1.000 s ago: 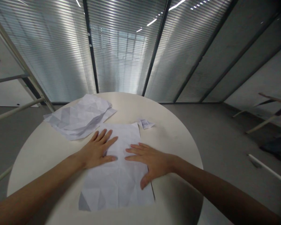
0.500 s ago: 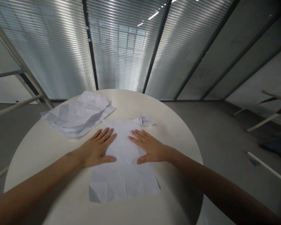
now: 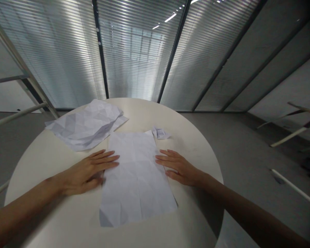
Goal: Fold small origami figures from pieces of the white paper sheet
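A creased white sheet of paper (image 3: 135,182) lies spread out in front of me, its fold lines running along and across it. At its left edge rests my left hand (image 3: 89,170), fingers stretched out with the tips over the paper. My right hand (image 3: 179,167) is on the opposite edge, open as well, fingertips touching the sheet. Neither hand grips anything. Just beyond the sheet's far right corner sits a small folded piece of paper (image 3: 161,133). A pile of crumpled paper sheets (image 3: 90,124) lies farther off to the left.
All the paper is on a round white table (image 3: 196,148). Behind it stands a glass partition with blinds (image 3: 134,62). A pale metal frame (image 3: 23,113) rises at the left, and chair legs (image 3: 291,134) show on the right over the grey floor.
Both hands have slid outward from the middle of the sheet to its left and right edges, uncovering the centre. The paper pile and the small folded piece have stayed put.
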The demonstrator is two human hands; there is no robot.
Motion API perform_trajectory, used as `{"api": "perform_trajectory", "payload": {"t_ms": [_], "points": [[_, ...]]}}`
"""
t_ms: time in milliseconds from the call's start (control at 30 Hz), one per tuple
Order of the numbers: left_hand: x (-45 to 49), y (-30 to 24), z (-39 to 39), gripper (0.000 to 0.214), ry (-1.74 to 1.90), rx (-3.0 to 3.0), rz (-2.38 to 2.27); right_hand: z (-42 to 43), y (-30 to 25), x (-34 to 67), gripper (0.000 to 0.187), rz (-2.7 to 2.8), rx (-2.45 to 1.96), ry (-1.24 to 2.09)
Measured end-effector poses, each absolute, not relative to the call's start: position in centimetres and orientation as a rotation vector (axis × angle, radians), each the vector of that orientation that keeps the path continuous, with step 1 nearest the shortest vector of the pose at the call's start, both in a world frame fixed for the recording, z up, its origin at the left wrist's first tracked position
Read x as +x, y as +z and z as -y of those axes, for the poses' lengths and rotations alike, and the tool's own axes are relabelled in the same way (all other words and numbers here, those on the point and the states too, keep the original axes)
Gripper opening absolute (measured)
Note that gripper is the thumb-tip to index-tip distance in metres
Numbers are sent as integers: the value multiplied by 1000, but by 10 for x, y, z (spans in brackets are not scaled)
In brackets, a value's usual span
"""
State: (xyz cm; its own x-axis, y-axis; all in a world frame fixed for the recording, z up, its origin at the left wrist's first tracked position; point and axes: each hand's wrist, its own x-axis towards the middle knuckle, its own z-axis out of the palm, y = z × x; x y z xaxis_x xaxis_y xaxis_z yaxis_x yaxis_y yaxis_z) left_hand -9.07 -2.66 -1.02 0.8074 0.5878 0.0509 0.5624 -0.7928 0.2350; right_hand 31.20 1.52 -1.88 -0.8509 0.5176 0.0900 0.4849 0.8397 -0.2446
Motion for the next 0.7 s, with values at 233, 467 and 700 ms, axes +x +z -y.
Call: {"api": "perform_trajectory", "payload": {"t_ms": [233, 467, 700], "points": [[-93, -17, 24, 58, 239, 2806, -931, -17, -19, 312, 57, 2819, -809, 405], [-89, -28, 16, 37, 487, 2750, -1026, -22, -27, 303, 41, 2639, -792, 364], [-63, -18, 12, 31, 728, 2378, -1295, -33, -26, 271, 29, 2172, -1225, 547]]}}
